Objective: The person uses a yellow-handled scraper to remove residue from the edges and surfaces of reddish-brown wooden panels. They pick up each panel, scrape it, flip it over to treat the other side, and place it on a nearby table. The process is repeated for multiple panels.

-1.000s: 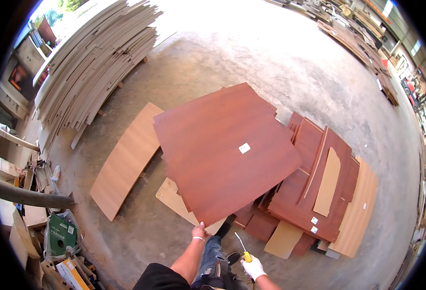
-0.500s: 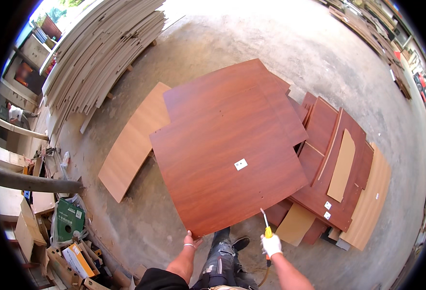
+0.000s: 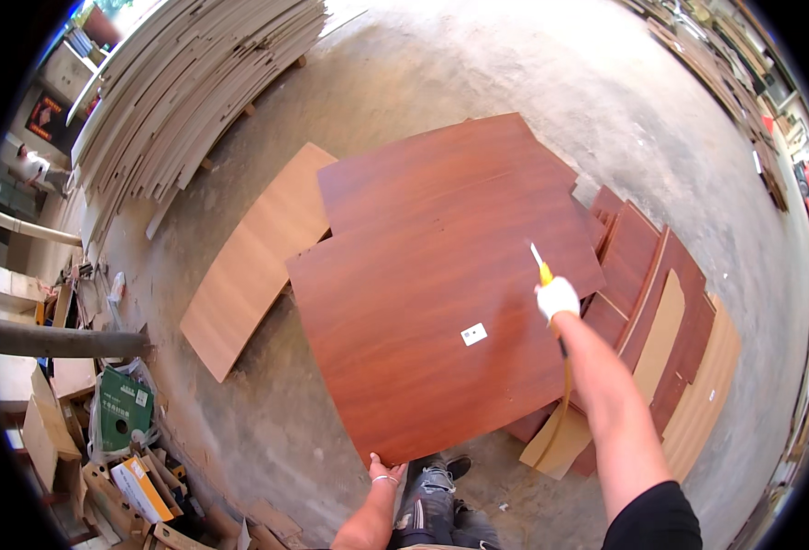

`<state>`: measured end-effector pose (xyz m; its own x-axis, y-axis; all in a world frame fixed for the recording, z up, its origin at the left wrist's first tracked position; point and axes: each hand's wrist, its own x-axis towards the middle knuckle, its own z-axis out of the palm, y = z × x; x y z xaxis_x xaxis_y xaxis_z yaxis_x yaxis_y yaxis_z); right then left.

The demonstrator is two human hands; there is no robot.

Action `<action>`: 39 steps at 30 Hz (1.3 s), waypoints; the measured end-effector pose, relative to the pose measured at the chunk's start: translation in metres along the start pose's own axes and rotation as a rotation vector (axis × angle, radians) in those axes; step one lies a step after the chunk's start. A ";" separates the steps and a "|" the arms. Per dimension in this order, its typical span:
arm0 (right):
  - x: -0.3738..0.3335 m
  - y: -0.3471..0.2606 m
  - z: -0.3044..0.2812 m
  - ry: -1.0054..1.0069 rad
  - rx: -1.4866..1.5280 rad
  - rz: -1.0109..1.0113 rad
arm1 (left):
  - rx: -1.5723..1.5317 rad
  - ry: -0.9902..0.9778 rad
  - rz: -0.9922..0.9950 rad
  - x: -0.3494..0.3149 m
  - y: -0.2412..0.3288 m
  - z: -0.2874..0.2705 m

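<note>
A large reddish-brown wood panel (image 3: 404, 339) lies in front of me, overlapping a second panel of the same colour (image 3: 432, 160) beyond it. A small white label (image 3: 474, 334) is stuck on its surface. At the near left corner, my left hand (image 3: 387, 467) grips the panel's edge, its thumb on top and a bracelet at the wrist. In a white glove, my right hand (image 3: 559, 298) is closed round a yellow air blow gun (image 3: 546, 272) with a metal nozzle, over the panel's right side. A brownish hose (image 3: 567, 394) trails from the gun beneath my forearm.
More reddish-brown panels (image 3: 634, 266) are stacked at right, with a brown strip (image 3: 663, 330) on top. A light wood board (image 3: 258, 266) lies at left. Beyond it stands a tall board stack (image 3: 193, 101). Cardboard scraps and a green box (image 3: 125, 410) fill the lower left. A person (image 3: 38, 170) is far left.
My right hand has moved forward with the blow gun, from beside the panel's near edge to over its right side. My left hand stays at the near left corner.
</note>
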<state>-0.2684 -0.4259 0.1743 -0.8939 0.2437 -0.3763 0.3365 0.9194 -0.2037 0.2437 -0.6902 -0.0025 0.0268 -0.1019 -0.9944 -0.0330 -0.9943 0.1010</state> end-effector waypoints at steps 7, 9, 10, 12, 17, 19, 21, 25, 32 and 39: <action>0.056 -0.095 0.006 -0.106 -0.053 -0.083 | 0.030 -0.003 0.032 -0.003 0.007 -0.008; 0.019 -0.131 0.034 -0.233 -0.100 -0.197 | 0.079 0.069 0.069 -0.004 0.009 -0.011; 0.002 -0.143 0.048 -0.301 -0.129 -0.243 | 0.111 0.099 0.083 -0.003 0.010 -0.011; -0.023 -0.158 0.078 -0.373 -0.114 -0.294 | 0.110 0.140 0.073 -0.012 0.014 0.002; -0.017 -0.186 0.088 -0.366 0.126 0.046 | 0.092 0.094 0.048 -0.012 0.025 -0.013; -0.018 -0.194 0.094 -0.378 -0.027 -0.202 | 0.127 0.088 0.113 -0.013 0.022 -0.006; -0.048 -0.226 0.102 -0.377 -0.108 -0.439 | 0.127 0.092 0.146 -0.017 0.018 -0.002; -0.094 -0.289 0.117 -0.520 -0.004 -0.491 | 0.120 0.115 0.129 -0.007 0.024 -0.013; -0.201 -0.212 0.156 -0.632 -0.186 -0.683 | -0.051 0.086 0.057 0.006 0.024 -0.034; -0.337 0.052 0.157 -1.011 -0.350 -0.395 | 0.402 0.174 0.150 0.004 0.035 -0.017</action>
<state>0.0971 -0.5091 0.1485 -0.2171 -0.2969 -0.9299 -0.1584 0.9507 -0.2666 0.2598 -0.7262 -0.0025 0.1580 -0.2810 -0.9466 -0.4331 -0.8812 0.1893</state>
